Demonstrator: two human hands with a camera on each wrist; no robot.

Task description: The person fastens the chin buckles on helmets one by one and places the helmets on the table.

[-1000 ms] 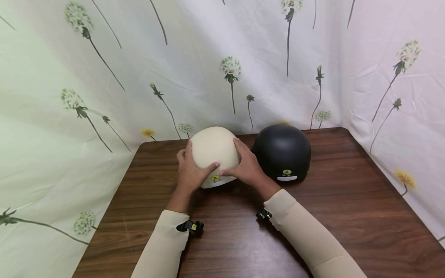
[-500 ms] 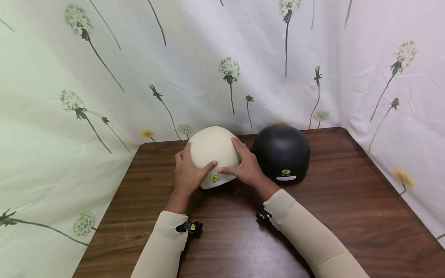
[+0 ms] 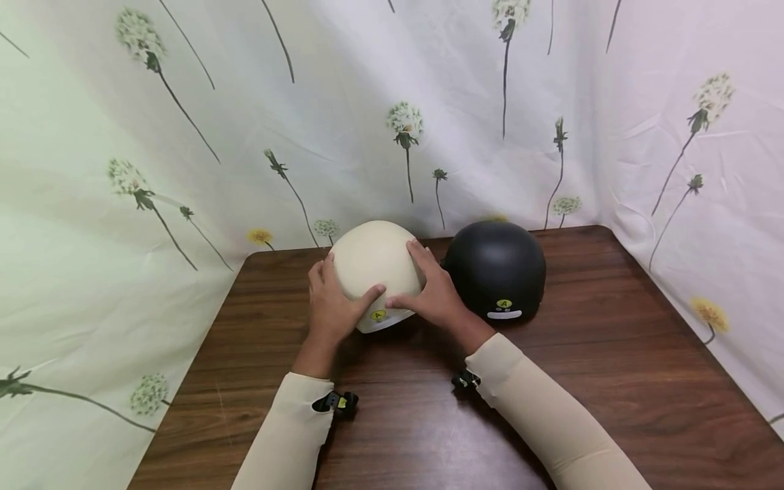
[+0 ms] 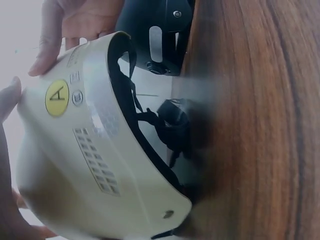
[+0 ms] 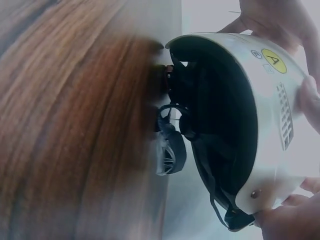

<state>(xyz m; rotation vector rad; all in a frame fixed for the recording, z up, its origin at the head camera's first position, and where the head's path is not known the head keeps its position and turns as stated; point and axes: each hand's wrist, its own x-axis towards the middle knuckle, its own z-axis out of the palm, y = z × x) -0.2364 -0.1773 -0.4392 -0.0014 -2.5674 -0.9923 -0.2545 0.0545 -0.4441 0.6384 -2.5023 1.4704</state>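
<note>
Both my hands hold a cream helmet near the back of the table. My left hand grips its left side and my right hand its right side, with both thumbs on the face toward me, above a round yellow "A" sticker. In the left wrist view the helmet's rim is tilted, with one end close to the wood. Black straps hang below its opening. The dark inner padding shows in the right wrist view. Some fingertips are hidden round the far sides.
A black helmet stands close to the right of my right hand, with a yellow sticker and a white strip at its front. The brown wooden table meets a flower-printed cloth at the back and sides.
The cream helmet has tilted slightly in my hands, its top a little further left and up. Both hands keep their grip, and the black helmet stays put.
</note>
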